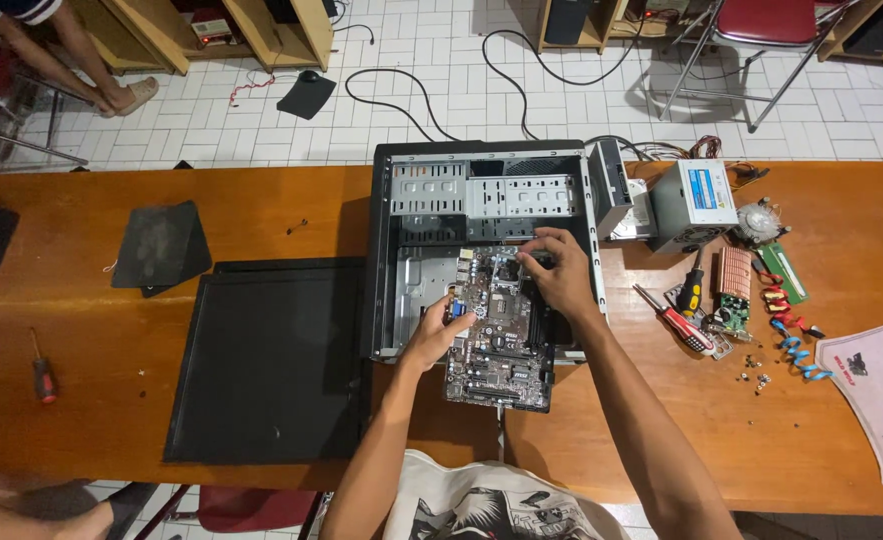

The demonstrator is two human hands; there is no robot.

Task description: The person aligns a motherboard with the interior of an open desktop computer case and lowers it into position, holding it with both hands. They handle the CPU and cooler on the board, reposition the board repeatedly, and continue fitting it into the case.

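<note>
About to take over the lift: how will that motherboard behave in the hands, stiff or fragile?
The motherboard is a flat board, probably stiff and light. Its dense small parts look fragile, so edge grips like the left hand and right hand seem wise. Overhanging the case, it may tip.

A grey power supply (694, 205) sat on the wooden table (111, 350) right of the open case, wearing a rectangular blue-and-white label (706, 187) on its upper face.

Light around me is bright and even, seemingly from overhead, and focus stays sharp across the view. The white floor tiles (261, 130) look slightly washed out. My arms throw soft shadows on the orange surface (91, 330). Its edges bow with wide-angle distortion.
</note>
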